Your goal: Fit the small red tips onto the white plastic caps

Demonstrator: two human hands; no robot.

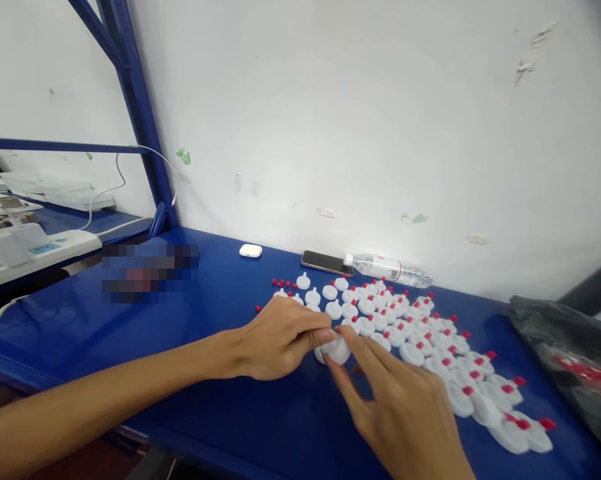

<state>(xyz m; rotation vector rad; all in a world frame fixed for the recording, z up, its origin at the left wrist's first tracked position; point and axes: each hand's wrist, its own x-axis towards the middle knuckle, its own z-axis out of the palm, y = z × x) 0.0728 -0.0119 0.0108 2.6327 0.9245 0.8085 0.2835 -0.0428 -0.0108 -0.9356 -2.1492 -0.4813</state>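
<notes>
Near the middle of the blue table, my right hand (398,393) grips a round white plastic piece (337,349) between thumb and fingers. My left hand (285,333) is closed, its thumb and forefinger pinched together at the upper left edge of that piece. Whatever lies between the left fingertips is hidden. Many white pieces with red caps (419,352) spread to the right and behind my right hand. Just beyond my left hand are several white pieces without caps (312,297) and small loose red caps (282,284).
A phone (325,262), a white earbud case (250,251) and a clear plastic bottle (390,269) lie by the wall. A dark plastic bag (570,360) with red bits is at the right. A blue metal frame (143,107) rises at the left, beside a white power strip (45,250).
</notes>
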